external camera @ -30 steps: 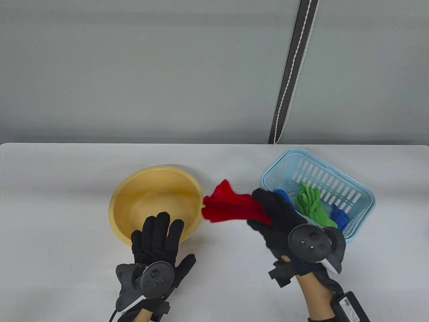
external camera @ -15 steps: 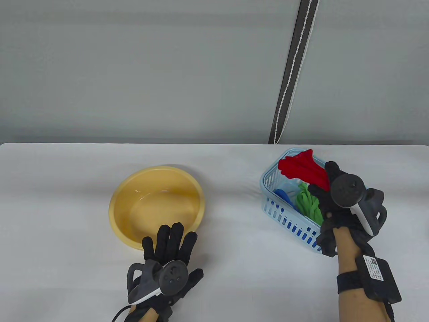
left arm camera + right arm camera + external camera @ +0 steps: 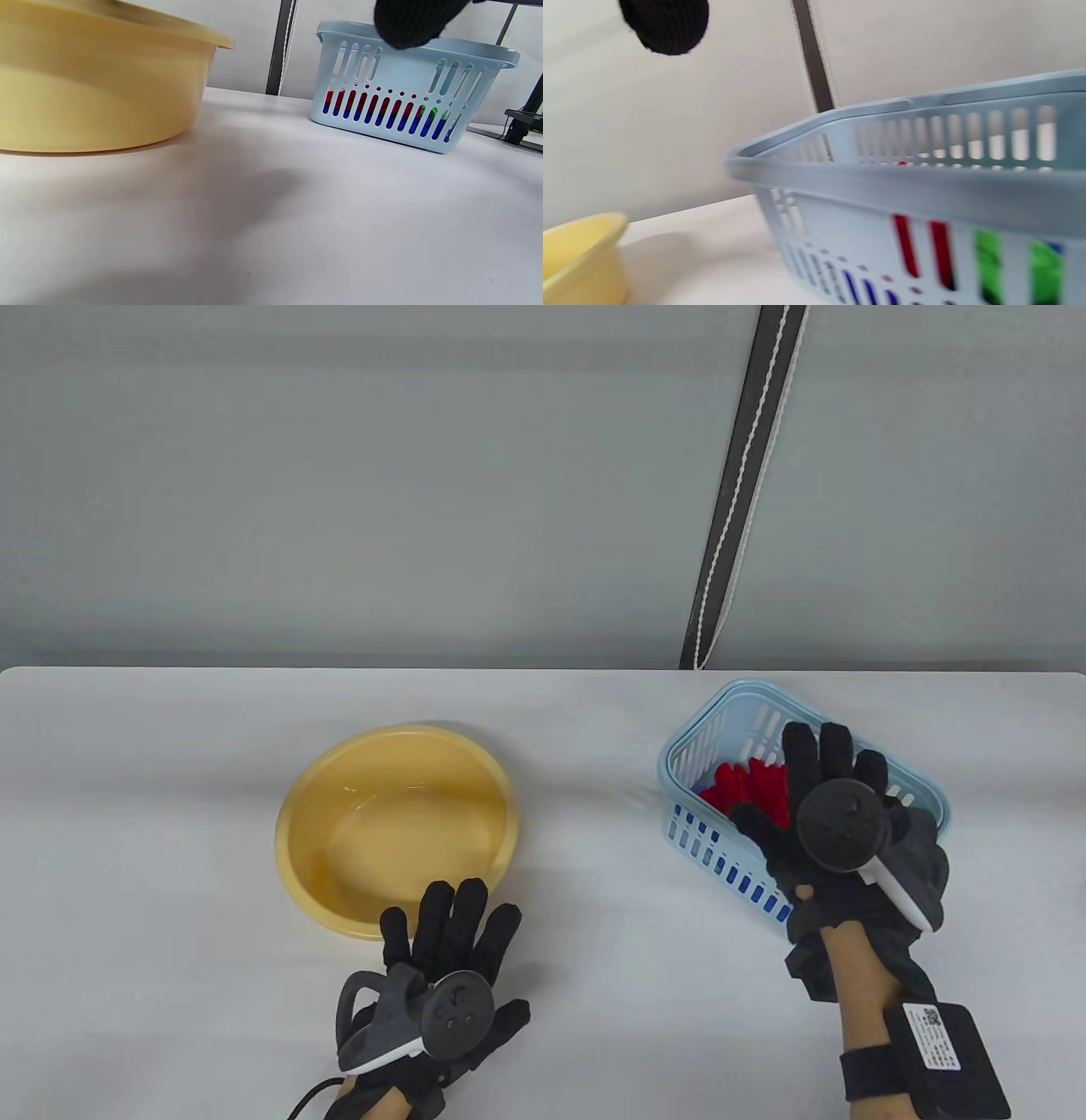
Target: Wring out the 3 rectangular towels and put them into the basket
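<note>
The light blue slotted basket [image 3: 689, 746] stands on the right of the table. A red towel [image 3: 747, 787] lies bunched inside it. My right hand [image 3: 827, 768] hovers over the basket with its fingers straight and spread, holding nothing. It hides the green towel in the table view; a sliver of blue towel [image 3: 697, 791] shows beside the red. Through the basket's slots the right wrist view shows red towel [image 3: 903, 245] and green towel [image 3: 988, 262]. My left hand [image 3: 450, 929] lies flat and open on the table, just in front of the yellow basin [image 3: 293, 806].
The yellow basin holds a little water and no towel. A dark strap [image 3: 738, 492] hangs against the grey wall behind the basket. A black stand [image 3: 522, 123] sits off the table's right side. The basket [image 3: 407, 84] is well to the right of the basin [image 3: 97, 84].
My right hand carried the red towel from between basin and basket over the basket, let it drop inside, and opened. My left hand slid back from the basin toward me.
</note>
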